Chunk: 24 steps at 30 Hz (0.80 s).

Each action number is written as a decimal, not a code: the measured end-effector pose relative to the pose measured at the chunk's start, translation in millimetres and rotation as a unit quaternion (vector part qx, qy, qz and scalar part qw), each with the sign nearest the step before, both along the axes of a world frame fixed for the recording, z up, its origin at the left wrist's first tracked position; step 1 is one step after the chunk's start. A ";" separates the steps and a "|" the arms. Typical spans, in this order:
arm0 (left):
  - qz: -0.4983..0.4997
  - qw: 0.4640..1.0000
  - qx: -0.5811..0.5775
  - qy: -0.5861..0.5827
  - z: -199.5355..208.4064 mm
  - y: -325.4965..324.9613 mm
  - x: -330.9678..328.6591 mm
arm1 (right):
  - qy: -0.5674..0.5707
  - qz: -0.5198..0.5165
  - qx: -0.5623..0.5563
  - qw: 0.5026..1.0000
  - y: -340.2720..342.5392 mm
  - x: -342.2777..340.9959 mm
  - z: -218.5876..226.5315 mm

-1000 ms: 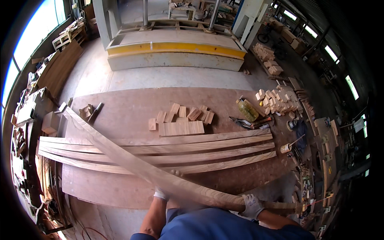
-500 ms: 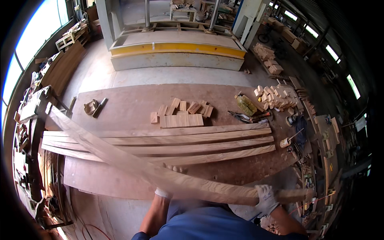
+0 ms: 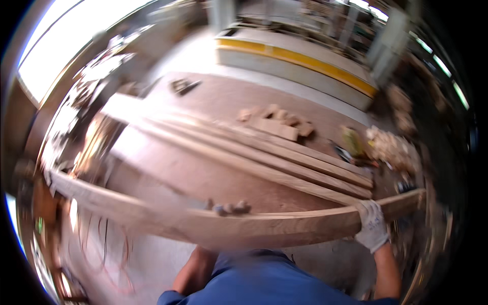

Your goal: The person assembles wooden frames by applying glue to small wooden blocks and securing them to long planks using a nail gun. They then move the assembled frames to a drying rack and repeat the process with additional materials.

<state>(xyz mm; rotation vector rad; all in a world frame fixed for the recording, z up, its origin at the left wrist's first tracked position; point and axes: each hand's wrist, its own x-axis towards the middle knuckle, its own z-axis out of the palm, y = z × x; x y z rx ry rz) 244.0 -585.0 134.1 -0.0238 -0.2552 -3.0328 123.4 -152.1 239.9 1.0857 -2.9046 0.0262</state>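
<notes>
This side of the laid-out boards [image 3: 274, 172], our left hand [image 3: 232, 208] (mostly hidden) and right hand [image 3: 372, 224] curl round a wooden plank [image 3: 284, 230], apparently a carrying step that calls for level support.

Long pale-brown wooden plank [image 3: 284, 230] looks bare and matt, grain showing. White cloth glove [image 3: 372, 223], blue cloth shirt [image 3: 269, 284]: both matt. Reddish-brown wooden surface [image 3: 218, 178] looks smooth-ish tbh.

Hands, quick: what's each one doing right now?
Left hand: holding the board, mostly hidden behind it.
Right hand: closed on the same board.
</notes>
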 end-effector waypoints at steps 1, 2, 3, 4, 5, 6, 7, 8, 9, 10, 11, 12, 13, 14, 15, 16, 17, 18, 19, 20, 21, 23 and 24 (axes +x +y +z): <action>0.018 1.000 0.017 -0.004 4.4 -0.5 16.4 | -0.020 0.020 -0.001 1.000 -10.1 -4.5 6.0; 0.038 0.999 0.034 -0.010 8.7 -0.6 35.9 | -0.029 0.048 0.000 0.998 -18.0 -8.6 4.2; 0.056 0.997 0.052 -0.011 7.9 -3.2 53.3 | -0.033 0.076 0.001 0.997 -23.8 -12.5 -0.3; 0.069 0.995 0.072 -0.010 1.9 -5.3 71.7 | -0.035 0.098 0.005 0.995 -29.8 -15.1 -6.3; 0.086 0.992 0.087 -0.021 -9.4 -9.3 94.1 | -0.042 0.130 0.002 0.991 -41.0 -18.1 -11.4; 0.103 0.989 0.100 -0.031 -21.0 -13.9 118.6 | -0.050 0.160 -0.004 0.986 -54.6 -21.2 -15.5; 0.129 0.986 0.099 -0.026 -21.5 -15.5 141.4 | -0.060 0.187 -0.008 0.980 -70.9 -27.1 -16.9; 0.150 0.984 0.098 -0.021 -24.1 -16.6 160.8 | -0.054 0.215 -0.007 0.975 -88.9 -25.7 -17.7; 0.171 0.980 0.097 -0.016 -26.3 -17.6 179.1 | -0.061 0.242 -0.009 0.968 -107.4 -19.3 -17.7; 0.198 0.976 0.091 0.020 -24.8 -19.2 197.1 | -0.069 0.271 -0.006 0.960 -128.0 -14.3 -15.8; 0.225 0.969 0.085 0.055 -26.8 -22.4 216.9 | -0.077 0.298 -0.001 0.951 -150.2 -8.4 -16.1; 0.249 0.960 0.129 0.003 -32.6 -24.1 241.8 | -0.080 0.318 0.016 0.945 -175.1 -1.8 -15.7; 0.268 0.946 0.177 -0.045 -46.1 -26.2 267.1 | -0.078 0.338 0.019 0.938 -198.2 5.3 -20.4; 0.282 0.931 0.224 -0.059 -51.2 -27.8 288.9 | -0.080 0.357 0.020 0.931 -218.2 6.2 -27.2; 0.300 0.913 0.266 -0.073 -54.9 -28.9 310.2 | -0.079 0.371 0.018 0.925 -242.0 18.3 -32.1; 0.307 0.900 0.305 -0.047 -56.5 -37.3 334.9 | -0.085 0.386 0.022 0.918 -266.7 33.7 -35.4; 0.302 0.878 0.371 -0.003 -59.6 -43.9 359.0 | -0.089 0.410 0.026 0.907 -295.3 48.3 -36.4; 0.293 0.850 0.436 0.039 -62.2 -50.0 384.7 | -0.093 0.434 0.031 0.895 -324.2 64.7 -38.0; 0.263 0.804 0.523 0.104 -73.1 -56.3 410.3 | -0.096 0.457 0.040 0.883 -352.4 79.5 -38.1; 0.297 0.791 0.529 0.081 -69.4 -57.6 427.6 | -0.095 0.477 0.042 0.873 -380.6 95.1 -40.4; 0.331 0.778 0.530 0.063 -66.0 -65.9 450.8 | -0.094 0.496 0.045 0.862 -409.6 111.2 -43.3; 0.467 0.776 0.417 -0.075 -40.9 -80.0 491.6 | -0.098 0.539 0.044 0.835 -466.0 151.2 -48.0; 0.506 0.766 0.383 -0.104 -35.7 -90.0 515.5 | -0.101 0.565 0.043 0.818 -493.8 167.9 -50.5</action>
